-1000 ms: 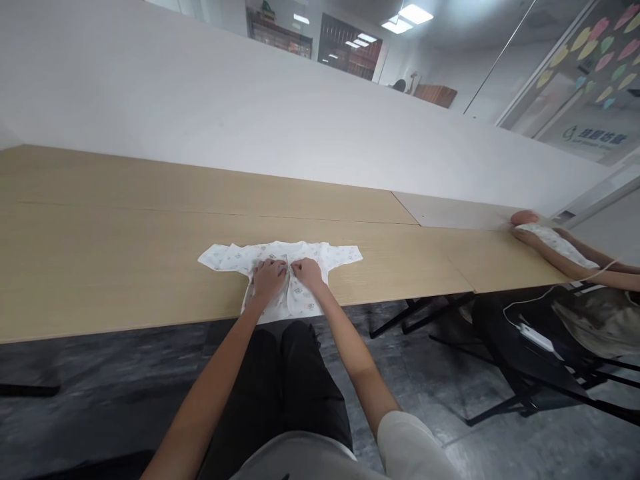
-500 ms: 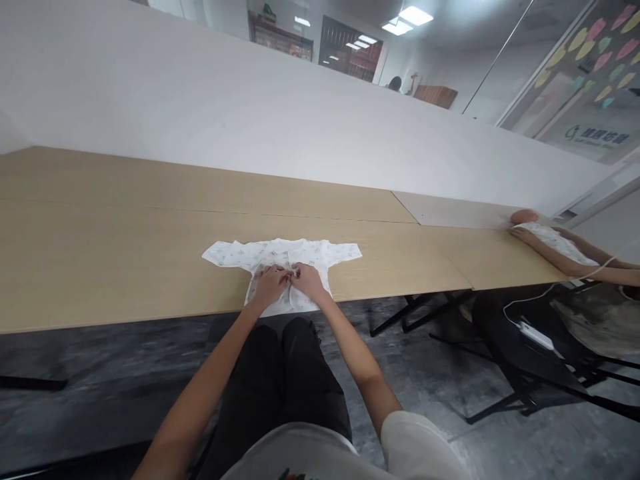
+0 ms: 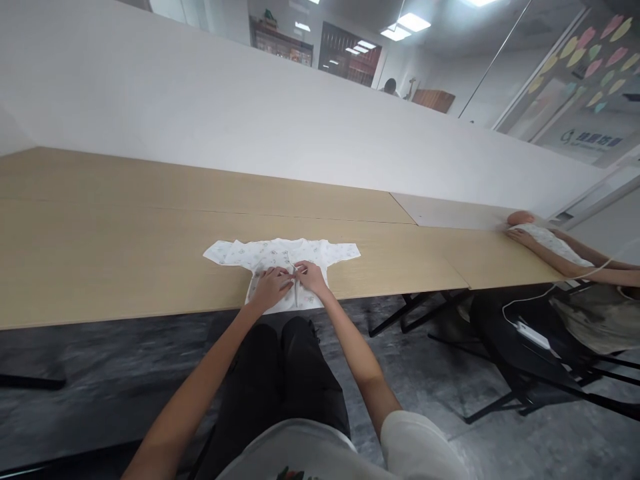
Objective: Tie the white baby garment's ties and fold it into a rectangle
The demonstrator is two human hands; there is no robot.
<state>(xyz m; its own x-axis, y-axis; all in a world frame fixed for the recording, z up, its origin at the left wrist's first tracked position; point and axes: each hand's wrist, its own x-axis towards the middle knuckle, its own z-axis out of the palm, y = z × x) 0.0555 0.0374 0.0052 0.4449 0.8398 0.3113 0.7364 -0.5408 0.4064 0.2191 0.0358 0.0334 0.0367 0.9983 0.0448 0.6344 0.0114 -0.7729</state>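
A small white baby shirt (image 3: 275, 251) with a light print lies face up on the table, sleeves spread to both sides. Its lower edge reaches the table's front edge. My left hand (image 3: 271, 288) rests on the left front panel, its fingertips closed on the cloth by the middle opening. Close beside it, my right hand (image 3: 311, 277) pinches the fabric at the same front opening. The fingertips of both hands nearly meet, and they hide the exact spot that they grip.
The wooden table (image 3: 125, 253) runs far to both sides, with a white wall (image 3: 225, 127) behind it. At the far right, another person's arms (image 3: 545, 253) rest over a white printed cloth (image 3: 563, 243). A black chair (image 3: 520, 353) and a white cable stand there too.
My right hand has shifted slightly up and away from the opening, and the front edges below my fingers now show as a line. My left hand stays nearly in place.
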